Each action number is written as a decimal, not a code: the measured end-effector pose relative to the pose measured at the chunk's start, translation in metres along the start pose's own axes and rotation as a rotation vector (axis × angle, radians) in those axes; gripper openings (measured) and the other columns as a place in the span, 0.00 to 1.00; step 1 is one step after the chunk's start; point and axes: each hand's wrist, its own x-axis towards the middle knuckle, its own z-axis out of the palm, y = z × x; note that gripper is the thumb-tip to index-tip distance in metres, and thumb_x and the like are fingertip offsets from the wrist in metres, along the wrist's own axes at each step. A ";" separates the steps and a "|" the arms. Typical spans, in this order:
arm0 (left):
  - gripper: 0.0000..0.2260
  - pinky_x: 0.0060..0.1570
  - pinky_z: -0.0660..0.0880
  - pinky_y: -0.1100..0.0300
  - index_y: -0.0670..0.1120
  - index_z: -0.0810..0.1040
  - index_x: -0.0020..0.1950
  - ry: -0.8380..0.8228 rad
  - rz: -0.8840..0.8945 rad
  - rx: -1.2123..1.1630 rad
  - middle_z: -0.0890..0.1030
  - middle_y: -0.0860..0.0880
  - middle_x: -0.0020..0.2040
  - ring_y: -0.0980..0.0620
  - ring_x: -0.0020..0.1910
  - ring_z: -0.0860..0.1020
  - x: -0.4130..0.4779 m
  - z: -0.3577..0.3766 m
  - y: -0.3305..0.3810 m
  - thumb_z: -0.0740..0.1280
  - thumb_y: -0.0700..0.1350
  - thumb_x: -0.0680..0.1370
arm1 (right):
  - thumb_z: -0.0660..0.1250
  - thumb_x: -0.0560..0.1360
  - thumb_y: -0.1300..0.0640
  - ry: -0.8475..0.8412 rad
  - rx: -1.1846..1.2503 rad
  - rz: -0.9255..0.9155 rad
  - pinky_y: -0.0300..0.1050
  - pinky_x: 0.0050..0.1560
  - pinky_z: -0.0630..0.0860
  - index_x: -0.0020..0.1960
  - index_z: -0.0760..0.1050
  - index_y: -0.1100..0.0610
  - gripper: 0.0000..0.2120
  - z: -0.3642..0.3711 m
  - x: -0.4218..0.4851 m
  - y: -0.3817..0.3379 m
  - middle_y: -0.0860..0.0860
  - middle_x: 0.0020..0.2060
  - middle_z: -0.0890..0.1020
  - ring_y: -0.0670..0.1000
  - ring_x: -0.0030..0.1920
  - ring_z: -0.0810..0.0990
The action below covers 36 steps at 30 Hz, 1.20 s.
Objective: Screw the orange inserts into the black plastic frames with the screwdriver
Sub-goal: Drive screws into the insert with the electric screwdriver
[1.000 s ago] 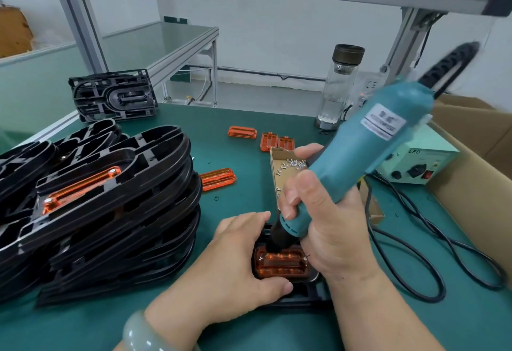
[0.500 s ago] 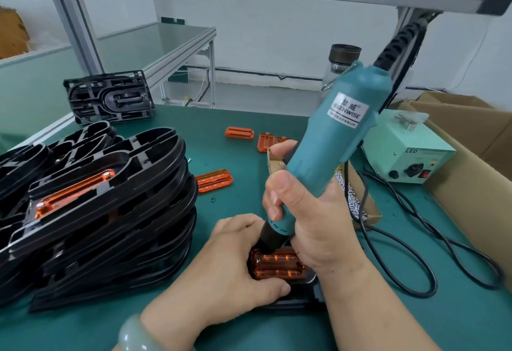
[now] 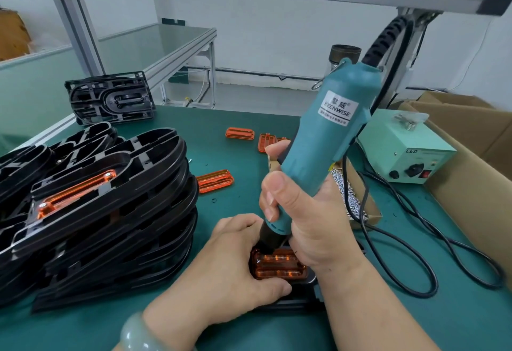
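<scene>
Gripping screwdriver (image 3: 327, 134) in right hand (image 3: 310, 217); left hand (image 3: 232, 262) holding orange insert (image 3: 279, 267).

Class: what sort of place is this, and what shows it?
Probably a factory assembly bench: a corded electric screwdriver, a stack of black frames and a power supply box.

Frame stack (image 3: 105, 198) left on bench (image 3: 235, 162), lone frame (image 3: 110, 98) behind it, loose inserts (image 3: 214, 181) centre, screw box (image 3: 374, 213) right, power unit (image 3: 407, 154) behind that, carton (image 3: 471, 190) far right.
</scene>
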 end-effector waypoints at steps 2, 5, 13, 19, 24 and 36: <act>0.21 0.50 0.57 0.84 0.64 0.73 0.50 0.000 -0.001 0.000 0.63 0.73 0.55 0.74 0.60 0.55 0.000 0.000 0.000 0.66 0.66 0.59 | 0.71 0.70 0.55 -0.005 0.001 0.002 0.39 0.32 0.72 0.51 0.78 0.49 0.10 0.001 0.000 0.000 0.50 0.27 0.73 0.47 0.26 0.72; 0.21 0.50 0.59 0.82 0.62 0.73 0.49 0.007 -0.001 0.009 0.65 0.71 0.54 0.72 0.60 0.57 -0.001 0.001 -0.002 0.67 0.65 0.59 | 0.71 0.70 0.55 -0.004 -0.006 -0.002 0.39 0.32 0.71 0.50 0.79 0.48 0.09 0.001 0.000 0.000 0.50 0.26 0.73 0.48 0.26 0.71; 0.20 0.49 0.64 0.72 0.60 0.72 0.48 0.018 0.001 0.046 0.66 0.67 0.52 0.68 0.59 0.59 -0.001 0.002 -0.001 0.66 0.67 0.60 | 0.70 0.69 0.57 -0.008 0.021 -0.026 0.39 0.29 0.70 0.45 0.78 0.47 0.07 0.002 -0.004 0.000 0.49 0.26 0.72 0.48 0.24 0.69; 0.23 0.51 0.65 0.71 0.59 0.73 0.51 0.013 -0.008 0.038 0.66 0.67 0.54 0.68 0.60 0.59 0.000 0.001 0.000 0.66 0.67 0.60 | 0.70 0.70 0.57 -0.012 0.016 -0.046 0.38 0.31 0.71 0.53 0.78 0.49 0.12 -0.001 -0.005 0.001 0.49 0.27 0.73 0.47 0.25 0.71; 0.24 0.51 0.61 0.78 0.60 0.73 0.56 0.015 -0.002 0.035 0.64 0.69 0.56 0.71 0.60 0.57 -0.001 0.001 0.000 0.70 0.64 0.62 | 0.70 0.70 0.58 0.022 0.037 -0.034 0.39 0.31 0.71 0.51 0.78 0.49 0.10 -0.004 -0.005 0.003 0.49 0.27 0.73 0.48 0.24 0.71; 0.25 0.51 0.62 0.76 0.61 0.71 0.58 0.014 0.009 0.044 0.62 0.70 0.56 0.71 0.59 0.56 -0.001 0.000 0.001 0.71 0.63 0.63 | 0.69 0.70 0.59 0.011 0.043 -0.029 0.40 0.32 0.71 0.49 0.77 0.50 0.09 -0.008 -0.007 0.003 0.49 0.26 0.73 0.48 0.25 0.71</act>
